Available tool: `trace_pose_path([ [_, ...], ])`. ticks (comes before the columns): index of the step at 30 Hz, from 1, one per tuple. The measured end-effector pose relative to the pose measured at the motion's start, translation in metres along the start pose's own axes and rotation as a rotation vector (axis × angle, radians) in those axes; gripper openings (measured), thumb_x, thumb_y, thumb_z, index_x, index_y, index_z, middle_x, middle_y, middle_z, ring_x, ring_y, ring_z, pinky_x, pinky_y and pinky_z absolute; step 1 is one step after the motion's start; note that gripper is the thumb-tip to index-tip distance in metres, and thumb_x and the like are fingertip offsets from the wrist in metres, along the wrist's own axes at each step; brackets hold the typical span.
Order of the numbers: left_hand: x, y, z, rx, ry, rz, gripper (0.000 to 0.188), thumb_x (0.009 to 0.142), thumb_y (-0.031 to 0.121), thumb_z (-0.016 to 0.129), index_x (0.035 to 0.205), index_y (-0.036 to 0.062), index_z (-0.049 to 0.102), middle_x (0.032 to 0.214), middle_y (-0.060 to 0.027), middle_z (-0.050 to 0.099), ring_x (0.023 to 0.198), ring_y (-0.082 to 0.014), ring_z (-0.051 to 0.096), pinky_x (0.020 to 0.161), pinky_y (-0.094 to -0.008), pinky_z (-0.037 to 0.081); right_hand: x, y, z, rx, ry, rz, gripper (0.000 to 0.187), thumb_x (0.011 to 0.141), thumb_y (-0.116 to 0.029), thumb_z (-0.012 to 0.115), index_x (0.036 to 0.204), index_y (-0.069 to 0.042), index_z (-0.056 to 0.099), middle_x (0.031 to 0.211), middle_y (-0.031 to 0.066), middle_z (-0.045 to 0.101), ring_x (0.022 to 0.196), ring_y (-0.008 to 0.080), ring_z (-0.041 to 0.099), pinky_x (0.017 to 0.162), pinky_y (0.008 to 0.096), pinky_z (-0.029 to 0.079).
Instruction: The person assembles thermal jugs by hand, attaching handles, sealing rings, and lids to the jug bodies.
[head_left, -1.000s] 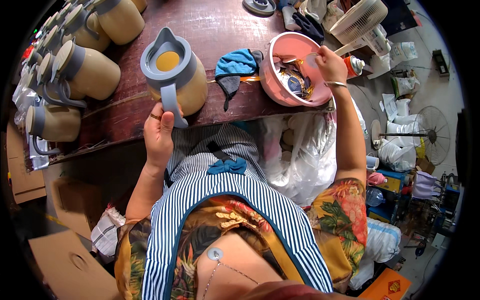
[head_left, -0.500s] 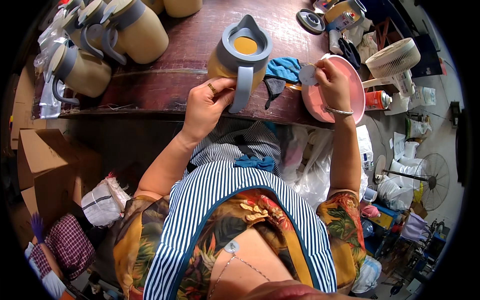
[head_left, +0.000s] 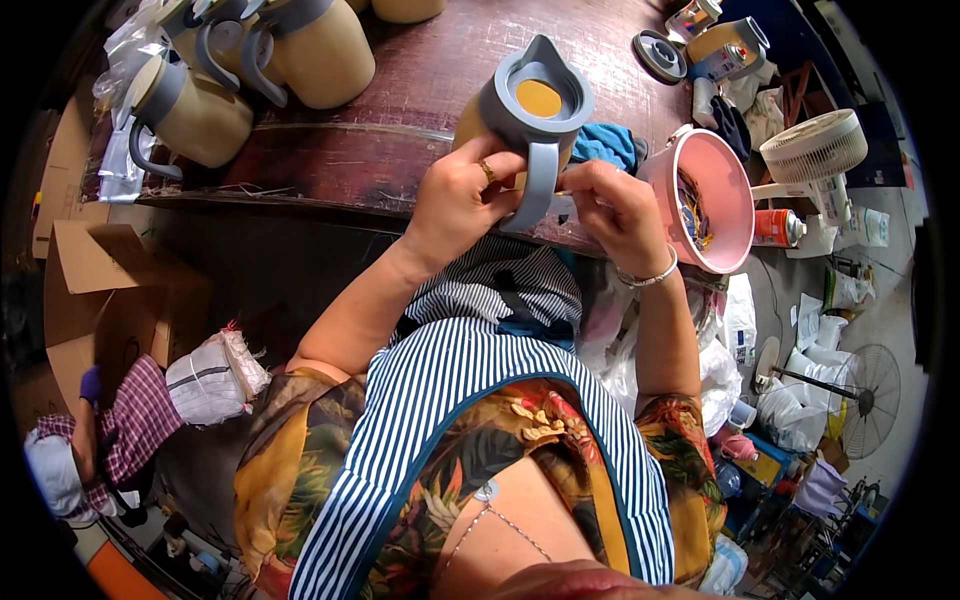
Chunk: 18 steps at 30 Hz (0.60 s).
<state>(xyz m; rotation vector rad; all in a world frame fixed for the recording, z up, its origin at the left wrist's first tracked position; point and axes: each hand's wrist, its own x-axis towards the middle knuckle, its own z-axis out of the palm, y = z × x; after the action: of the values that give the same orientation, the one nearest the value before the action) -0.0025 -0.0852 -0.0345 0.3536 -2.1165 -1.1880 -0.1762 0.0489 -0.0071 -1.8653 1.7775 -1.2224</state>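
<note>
Fingers of the left hand [head_left: 450, 208] look clamped around the grey-blue handle [head_left: 543, 180] of the tan jug [head_left: 515, 112], with the index laid against the body just under the collar and the thumb low by the handle. On the right hand [head_left: 625, 205] the fingers are bunched close together, and the jug's right side is met (or nearly) by the tips, right next to the handle. Whether anything is pinched in there can't be told, it's hidden.

As for the jug, it's kept at the near edge of the dark red table [head_left: 350, 165], handle toward the wearer, spout pointed away, yellow disc [head_left: 538, 98] showing in the top. Whether any weight is taken by the tabletop can't be made out. Just beyond the right hand a blue cloth [head_left: 605, 147] is left lying, and a pink basin [head_left: 735, 190] is parked off to the right.

Handling-wise, stiff hard plastic would be guessed, so nothing should get squashed by a firm squeeze. Probably fairly light if empty, though the inside isn't shown. That smooth round body could be slippery, and a breakable liner can't be ruled out, so knocks are best avoided. Best hold, probably: handle gripped in one hand, body steadied under the collar with the other.
</note>
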Motion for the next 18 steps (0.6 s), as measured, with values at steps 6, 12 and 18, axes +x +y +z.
trace_pose_path([
  [6, -0.004, -0.006, -0.002, -0.071, -0.014, 0.093, 0.019, 0.078, -0.001, 0.071, 0.096, 0.0017, 0.067, 0.090, -0.0115, 0.061, 0.080, -0.0247, 0.064, 0.073, -0.0333, 0.053, 0.001, 0.001, -0.001, 0.013, -0.035, -0.036, 0.016, 0.084, 0.004, 0.061, 0.099, -0.004, 0.061, 0.079, 0.0069, 0.059, 0.074, 0.0146, 0.060, 0.065, 0.0266, 0.047],
  [12, -0.017, -0.009, -0.028, -1.429, -0.004, -0.645, 0.014, 0.096, 0.013, 0.049, 0.099, 0.0006, 0.055, 0.104, -0.0089, 0.058, 0.105, -0.0246, 0.058, 0.109, -0.0418, 0.039, -0.024, 0.025, 0.024, 1.199, 0.188, 0.571, 0.013, 0.101, -0.013, 0.052, 0.112, -0.005, 0.055, 0.077, -0.0041, 0.054, 0.054, 0.0012, 0.045, 0.049, 0.0160, 0.039],
  [18, 0.000, 0.013, -0.004, -1.417, 0.261, -0.274, 0.018, 0.096, 0.003, 0.055, 0.112, 0.0018, 0.062, 0.115, -0.0118, 0.066, 0.088, -0.0148, 0.064, 0.085, -0.0286, 0.055, 0.014, -0.035, 0.035, 1.808, 0.515, 0.603, 0.019, 0.103, -0.019, 0.050, 0.114, -0.004, 0.055, 0.088, 0.0024, 0.062, 0.062, 0.0056, 0.054, 0.056, 0.0170, 0.045],
])
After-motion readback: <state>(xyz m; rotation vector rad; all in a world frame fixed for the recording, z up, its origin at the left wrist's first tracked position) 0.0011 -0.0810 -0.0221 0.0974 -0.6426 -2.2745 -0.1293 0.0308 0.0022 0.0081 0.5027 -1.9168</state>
